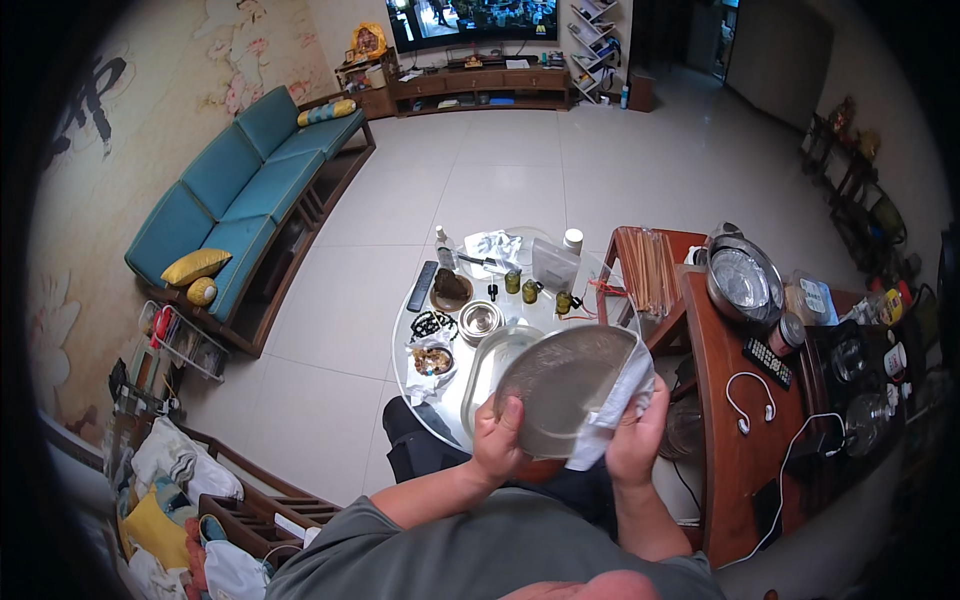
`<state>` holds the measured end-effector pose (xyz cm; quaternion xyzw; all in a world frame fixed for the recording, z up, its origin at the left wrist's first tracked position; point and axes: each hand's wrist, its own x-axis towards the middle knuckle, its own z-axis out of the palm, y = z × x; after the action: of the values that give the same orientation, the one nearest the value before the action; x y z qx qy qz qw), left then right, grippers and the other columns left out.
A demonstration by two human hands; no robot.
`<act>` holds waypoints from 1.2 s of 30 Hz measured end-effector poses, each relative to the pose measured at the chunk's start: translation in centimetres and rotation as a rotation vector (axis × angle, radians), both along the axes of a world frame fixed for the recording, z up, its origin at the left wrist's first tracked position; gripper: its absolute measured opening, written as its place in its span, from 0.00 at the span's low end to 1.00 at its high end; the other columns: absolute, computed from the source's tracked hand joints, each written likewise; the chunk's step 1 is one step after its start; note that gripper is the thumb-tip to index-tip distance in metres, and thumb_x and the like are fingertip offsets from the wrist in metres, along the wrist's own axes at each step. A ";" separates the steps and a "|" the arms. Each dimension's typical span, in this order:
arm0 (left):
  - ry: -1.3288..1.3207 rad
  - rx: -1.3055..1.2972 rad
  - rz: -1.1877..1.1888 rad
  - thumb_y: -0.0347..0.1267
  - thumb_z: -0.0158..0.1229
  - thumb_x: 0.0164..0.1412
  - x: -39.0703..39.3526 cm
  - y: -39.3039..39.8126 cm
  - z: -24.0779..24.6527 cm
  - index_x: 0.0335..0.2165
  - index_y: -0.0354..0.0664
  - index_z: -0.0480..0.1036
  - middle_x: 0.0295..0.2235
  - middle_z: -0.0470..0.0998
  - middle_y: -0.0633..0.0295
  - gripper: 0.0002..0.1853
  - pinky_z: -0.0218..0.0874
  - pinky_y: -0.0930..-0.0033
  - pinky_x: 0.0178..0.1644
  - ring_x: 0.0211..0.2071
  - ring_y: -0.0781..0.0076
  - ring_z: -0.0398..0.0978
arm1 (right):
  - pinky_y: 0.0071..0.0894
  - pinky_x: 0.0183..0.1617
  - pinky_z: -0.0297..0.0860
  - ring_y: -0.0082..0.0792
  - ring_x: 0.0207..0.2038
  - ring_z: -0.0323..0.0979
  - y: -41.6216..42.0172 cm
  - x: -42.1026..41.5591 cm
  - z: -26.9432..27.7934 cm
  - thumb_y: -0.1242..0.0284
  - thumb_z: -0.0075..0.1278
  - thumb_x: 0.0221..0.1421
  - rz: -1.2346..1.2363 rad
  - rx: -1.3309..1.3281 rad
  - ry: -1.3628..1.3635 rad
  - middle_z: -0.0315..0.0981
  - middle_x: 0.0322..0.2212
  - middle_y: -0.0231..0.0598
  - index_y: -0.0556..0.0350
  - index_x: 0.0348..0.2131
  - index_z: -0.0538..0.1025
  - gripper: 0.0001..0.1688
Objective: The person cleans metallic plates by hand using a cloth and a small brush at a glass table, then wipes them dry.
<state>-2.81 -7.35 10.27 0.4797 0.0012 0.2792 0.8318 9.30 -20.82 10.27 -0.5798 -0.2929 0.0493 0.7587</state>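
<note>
A round, shallow metal pan [564,386] is held tilted above the near edge of a round glass table [403,358]. My left hand [501,441] grips its lower left rim, thumb on the inner face. My right hand [637,435] holds a white cloth or paper towel [619,394] folded over the right rim. Behind the pan, a clear oval tray [482,360] lies on the glass, partly hidden. Close by are a round metal tin [480,321], a black bead string [433,325] and small green bottles [529,291].
A wooden side table [720,450] at the right bears a metal bowl [744,279], a remote control [766,363], white earphones [742,405] and jars. Bundled sticks [645,270] lie on a stool. A blue sofa [247,195] stands along the left wall.
</note>
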 end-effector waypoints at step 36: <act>-0.475 0.862 0.744 0.43 0.62 0.45 -0.4 -0.3 6.6 0.46 0.38 0.67 0.48 0.65 0.53 0.31 0.52 0.60 0.58 0.52 0.59 0.63 | 0.17 0.43 0.63 0.14 0.36 0.63 -1.0 1.7 -0.4 0.68 0.37 0.69 0.062 0.258 0.321 0.72 0.34 0.26 0.60 0.42 0.72 0.15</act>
<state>-3.17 -7.67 16.90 0.6651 -0.1297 0.6250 0.3875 10.99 -21.84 9.91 -0.4531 -0.1897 0.1265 0.8618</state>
